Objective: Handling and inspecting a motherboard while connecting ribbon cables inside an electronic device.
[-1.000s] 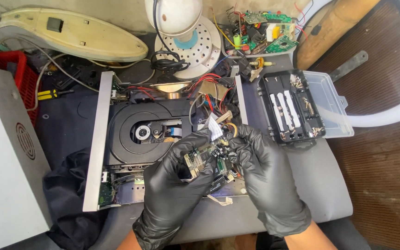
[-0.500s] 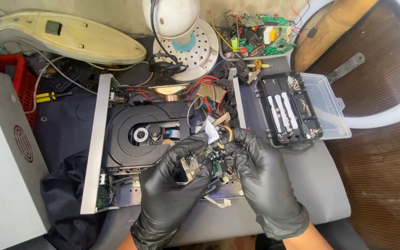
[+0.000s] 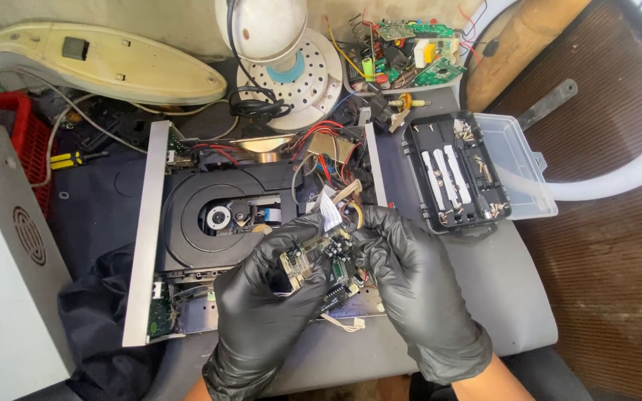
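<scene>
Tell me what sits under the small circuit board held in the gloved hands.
Under the small green circuit board, held by the left hand and right hand, lies the opened silver disc player chassis. The hands cover whatever is directly beneath.

A grey counter (image 3: 514, 297) lies under even daylight. Right of the hands lies a brown ribbed floor mat (image 3: 611, 297); beyond them, at the top, runs a pale wall (image 3: 172, 22).
</scene>
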